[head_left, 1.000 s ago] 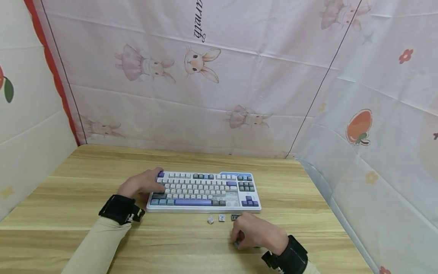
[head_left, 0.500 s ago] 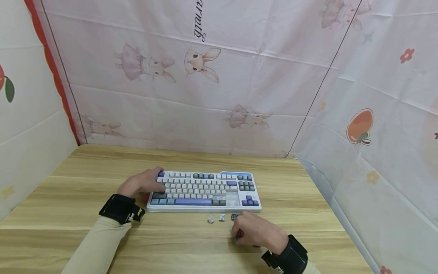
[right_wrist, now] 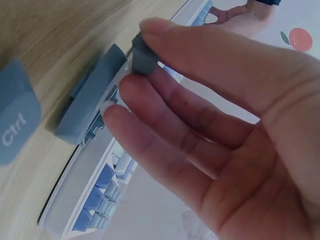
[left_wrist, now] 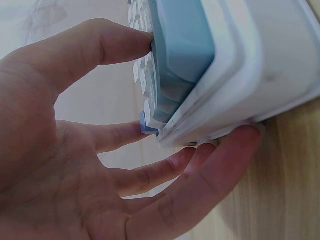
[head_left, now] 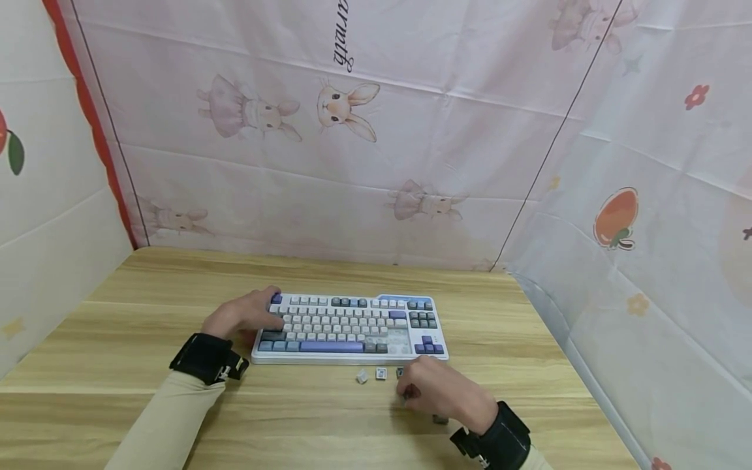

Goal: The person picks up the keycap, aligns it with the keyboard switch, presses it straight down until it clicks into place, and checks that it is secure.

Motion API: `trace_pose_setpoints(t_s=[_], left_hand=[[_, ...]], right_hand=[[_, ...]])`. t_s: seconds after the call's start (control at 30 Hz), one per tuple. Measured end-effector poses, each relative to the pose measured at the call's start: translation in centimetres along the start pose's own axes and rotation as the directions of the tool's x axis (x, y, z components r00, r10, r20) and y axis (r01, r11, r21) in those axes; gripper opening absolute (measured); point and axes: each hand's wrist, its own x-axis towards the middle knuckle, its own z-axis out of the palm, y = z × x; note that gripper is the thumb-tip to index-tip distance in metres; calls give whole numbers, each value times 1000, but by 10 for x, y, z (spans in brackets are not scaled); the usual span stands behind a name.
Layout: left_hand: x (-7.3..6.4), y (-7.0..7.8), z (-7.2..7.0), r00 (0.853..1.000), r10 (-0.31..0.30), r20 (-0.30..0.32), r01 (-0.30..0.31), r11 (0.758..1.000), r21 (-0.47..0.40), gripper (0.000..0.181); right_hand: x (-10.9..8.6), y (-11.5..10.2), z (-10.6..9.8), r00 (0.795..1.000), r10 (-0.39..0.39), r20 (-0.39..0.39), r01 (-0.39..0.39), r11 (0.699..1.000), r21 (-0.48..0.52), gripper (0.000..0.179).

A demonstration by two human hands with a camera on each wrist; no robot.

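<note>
A white keyboard (head_left: pixel 331 358) with white, blue, grey and purple keys lies on the wooden table. My left hand (head_left: pixel 249 312) grips its left end; in the left wrist view the thumb (left_wrist: pixel 125 44) presses on the keys while other fingers reach along the side. In front of the keyboard's right part, my right hand (head_left: pixel 443 390) pinches a small dark grey keycap (right_wrist: pixel 144 57) between thumb and fingers. A long grey-blue keycap (right_wrist: pixel 92 95) lies on the table close by these fingers. A loose Ctrl keycap (right_wrist: pixel 19 122) sits nearer the right wrist. Bare switch places (head_left: pixel 401 341) show at the keyboard's lower right.
A tilted whitish keycap (head_left: pixel 361 376) and an upturned square keycap (head_left: pixel 381 373) lie just in front of the keyboard. Fabric walls with rabbit prints (head_left: pixel 335 108) enclose the table (head_left: pixel 282 418) at the back and sides.
My right hand has shifted slightly toward the keyboard with the small keycap, and the loose keycap near the wrist shows more. The left hand and keyboard have stayed in place.
</note>
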Motion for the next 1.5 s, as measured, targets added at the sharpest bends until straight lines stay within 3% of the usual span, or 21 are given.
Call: trace_pose_setpoints(t_s=[0.2,0.5,0.9,1.2,1.5], left_hand=[[-2,1,-1,1000,-1,4,1,1000,-4,88],[-3,1,-2,1000,16,2,-16,1000,-1,89],[-1,0,-1,1000,6,-7,-6,1000,17,87],[-3,0,0,1000,4,-2,-4,1000,-1,84],[-1,0,0,1000,1,-3,-1,1000,11,86]], right_hand=[[0,0,0,998,-28,-49,26,998,-51,8],[1,0,-4,997,6,-72,-8,1000,-24,11],[3,6,-5,989,20,-150,-35,995,-97,10],[8,12,-9,982,22,-185,-29,999,-39,14],[13,16,-10,977,3,-212,-14,999,-52,12]])
